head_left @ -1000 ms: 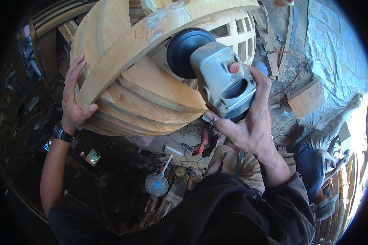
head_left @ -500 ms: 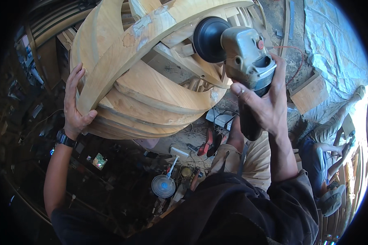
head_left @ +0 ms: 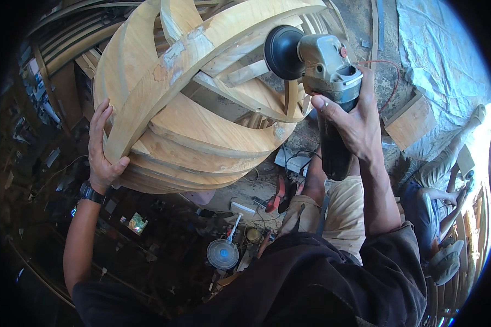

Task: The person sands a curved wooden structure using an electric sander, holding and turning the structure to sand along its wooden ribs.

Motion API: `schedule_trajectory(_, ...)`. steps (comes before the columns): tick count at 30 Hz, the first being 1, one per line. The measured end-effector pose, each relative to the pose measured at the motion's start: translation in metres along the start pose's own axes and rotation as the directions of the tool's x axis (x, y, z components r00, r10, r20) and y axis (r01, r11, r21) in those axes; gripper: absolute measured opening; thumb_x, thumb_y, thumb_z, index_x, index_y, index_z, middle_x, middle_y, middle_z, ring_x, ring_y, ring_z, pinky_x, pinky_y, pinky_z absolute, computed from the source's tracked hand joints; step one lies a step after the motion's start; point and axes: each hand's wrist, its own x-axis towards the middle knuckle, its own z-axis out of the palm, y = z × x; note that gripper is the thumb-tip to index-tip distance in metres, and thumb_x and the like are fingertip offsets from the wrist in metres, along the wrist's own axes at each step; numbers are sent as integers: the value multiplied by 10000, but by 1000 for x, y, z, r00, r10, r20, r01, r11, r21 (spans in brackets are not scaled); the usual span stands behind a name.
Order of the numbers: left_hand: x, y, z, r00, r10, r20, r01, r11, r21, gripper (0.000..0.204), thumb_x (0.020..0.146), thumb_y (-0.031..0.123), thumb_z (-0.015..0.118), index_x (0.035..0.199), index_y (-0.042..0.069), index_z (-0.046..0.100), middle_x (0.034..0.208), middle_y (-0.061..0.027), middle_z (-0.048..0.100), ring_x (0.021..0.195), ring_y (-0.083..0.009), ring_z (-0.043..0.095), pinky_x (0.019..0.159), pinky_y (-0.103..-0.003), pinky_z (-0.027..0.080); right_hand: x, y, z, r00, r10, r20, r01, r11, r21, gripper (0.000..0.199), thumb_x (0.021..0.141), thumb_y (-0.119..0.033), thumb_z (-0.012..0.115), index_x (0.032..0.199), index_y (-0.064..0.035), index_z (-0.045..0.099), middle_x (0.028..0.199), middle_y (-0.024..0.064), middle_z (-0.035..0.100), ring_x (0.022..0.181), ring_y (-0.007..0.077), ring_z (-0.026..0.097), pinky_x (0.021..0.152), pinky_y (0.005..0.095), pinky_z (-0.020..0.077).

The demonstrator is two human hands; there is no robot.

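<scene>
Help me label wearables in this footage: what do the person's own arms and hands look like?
The left hand and right hand are gloveless. A dark, watch-like band circles the left wrist; the right wrist is bare. Dark short sleeves leave both forearms uncovered.

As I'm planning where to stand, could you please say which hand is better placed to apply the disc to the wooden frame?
Probably the right hand: it grips the power tool with the disc, while the left hand rests against the wooden frame.

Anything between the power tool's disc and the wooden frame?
Nothing visible: the black disc shows directly in front of the wooden frame, though contact is unclear. The right hand holds the power tool.
</scene>
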Motion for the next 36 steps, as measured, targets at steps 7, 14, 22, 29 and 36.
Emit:
schedule_trajectory(7,-1,-2,1,1000,0,-3,0,1000,12,1053,727,769,623,1480,59,430,1544,-215,381,1420,-385,385,1162,-516,302,-5,-11,5,999,-10,38,11,1000,-24,866,770,-392,853,1291,83,350,1114,248,612,1015,291,639,902,400,523)
schedule_trajectory(14,-2,-4,-1,1000,5,12,-5,1000,13,1069,722,788,624,1484,65,424,1549,-218,373,1427,-385,374,1166,-519,296,-2,6,-11,993,104,-49,-99,991,95,813,800,-374,821,1320,71,383,1124,212,631,1015,253,639,916,382,508)
schedule_trajectory(22,-2,-5,1,1000,-2,11,2,1000,11,1079,719,801,629,1488,73,423,1552,-222,367,1430,-390,369,1167,-531,289,-3,2,0,994,98,36,-102,988,118,801,805,-353,800,1340,56,367,1127,219,627,995,257,643,888,388,518)
schedule_trajectory(29,-3,-6,-1,999,-8,39,8,1000,2,1107,723,805,628,1504,55,395,1571,-215,336,1449,-366,339,1175,-522,277,-2,-2,2,996,85,10,-86,992,89,812,796,-372,812,1321,58,365,1090,201,623,982,239,633,877,373,521)
schedule_trajectory(36,-2,-6,-1,1000,1,26,-1,1000,8,1071,722,785,632,1491,71,419,1553,-222,363,1434,-391,363,1168,-535,285,10,7,-8,990,141,-18,-139,987,84,785,801,-395,813,1298,55,405,1128,216,626,1047,282,626,935,399,492)
